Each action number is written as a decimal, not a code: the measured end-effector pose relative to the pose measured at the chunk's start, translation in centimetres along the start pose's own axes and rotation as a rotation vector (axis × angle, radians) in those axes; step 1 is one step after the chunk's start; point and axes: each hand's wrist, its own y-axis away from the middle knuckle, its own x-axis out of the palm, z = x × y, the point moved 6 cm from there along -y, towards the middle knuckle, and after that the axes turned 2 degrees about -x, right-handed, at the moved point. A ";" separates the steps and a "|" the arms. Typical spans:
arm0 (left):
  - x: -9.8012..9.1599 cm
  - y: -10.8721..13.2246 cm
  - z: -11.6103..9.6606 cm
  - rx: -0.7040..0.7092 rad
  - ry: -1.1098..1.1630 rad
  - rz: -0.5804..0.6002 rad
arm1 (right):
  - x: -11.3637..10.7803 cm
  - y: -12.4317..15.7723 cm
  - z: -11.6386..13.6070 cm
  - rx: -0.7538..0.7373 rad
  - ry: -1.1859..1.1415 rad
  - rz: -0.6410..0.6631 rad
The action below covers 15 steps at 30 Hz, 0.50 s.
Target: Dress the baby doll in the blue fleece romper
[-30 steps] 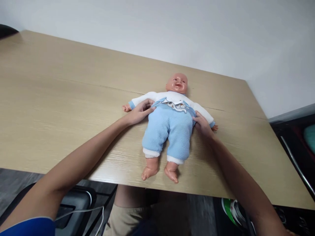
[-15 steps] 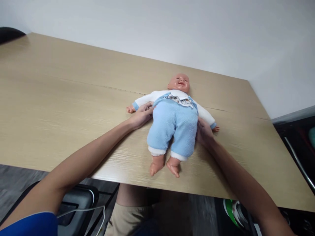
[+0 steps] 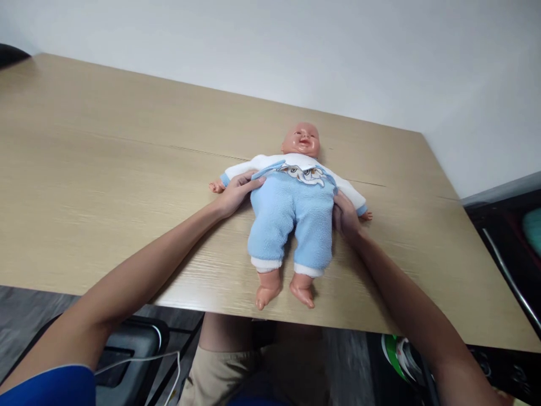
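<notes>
From my end, the doll (image 3: pixel 301 142) is on its back on the counter (image 3: pixel 127 152), approx. ctr of frame and a bit right, head toward the top, feet near the counter's front edge. L hand (image 3: pixel 239 194), left of ctr, is part curled at the doll's side: thumb over the blue edge of the outfit (image 3: pixel 273 225), fingers bent beside it, so I read that as a light hold on the cloth. R hand (image 3: pixel 347 215), right of ctr, sits against the opposite side, thumb up by the cloth edge; most fingers are out of sight, so I can't tell how far it's closed or if it has hold of anything.

Progress, as I judge it: doll's laid flat & dressed, arms spread, legs straight, feet bare. Chest print (image 3: pixel 304 173) is bunched, so that bit isn't smooth. Neither hand is off the doll, so I'd call the handling unfinished; how much is left, can't tell from this view.

Elsewhere: pale wall (image 3: pixel 270 51) across the top, white cable (image 3: pixel 152 357) lower left, green-and-white item (image 3: pixel 395 358) lower right, too hidden to ID.
</notes>
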 end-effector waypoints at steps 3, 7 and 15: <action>-0.3 0.1 -0.3 0.053 -0.239 -0.001 | -1.1 0.0 0.1 -0.043 0.111 0.022; -0.7 0.7 -0.4 0.088 -0.504 -0.072 | -2.0 0.4 0.8 -0.187 0.360 0.069; 1.8 0.8 1.5 -0.056 0.119 -0.081 | -0.4 0.7 -0.8 0.042 -0.048 0.036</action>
